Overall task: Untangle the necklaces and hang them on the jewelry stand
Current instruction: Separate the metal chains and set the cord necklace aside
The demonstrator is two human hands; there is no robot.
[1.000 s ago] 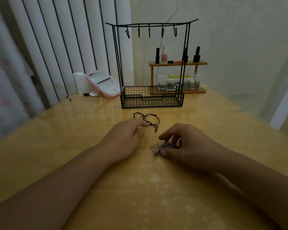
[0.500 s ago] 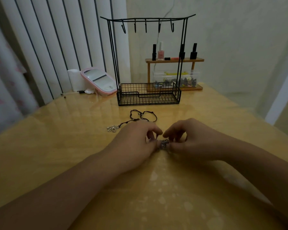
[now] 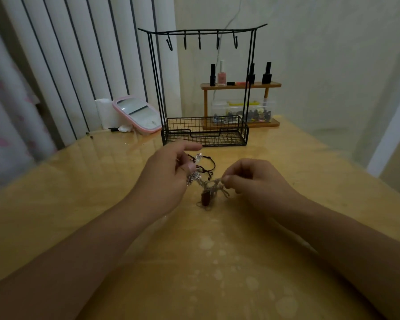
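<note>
Five hooks (image 3: 199, 41) hang bare while both our hands, left (image 3: 164, 181) and right (image 3: 255, 181), pinch the tangled necklaces (image 3: 211, 187) mid-tabletop.

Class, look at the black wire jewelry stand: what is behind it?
Behind the jewelry stand is a wooden shelf carrying nail polish bottles, with a clear box beneath. The stand's basket and posts partly cover the box, so its contents stay unclear.
</note>
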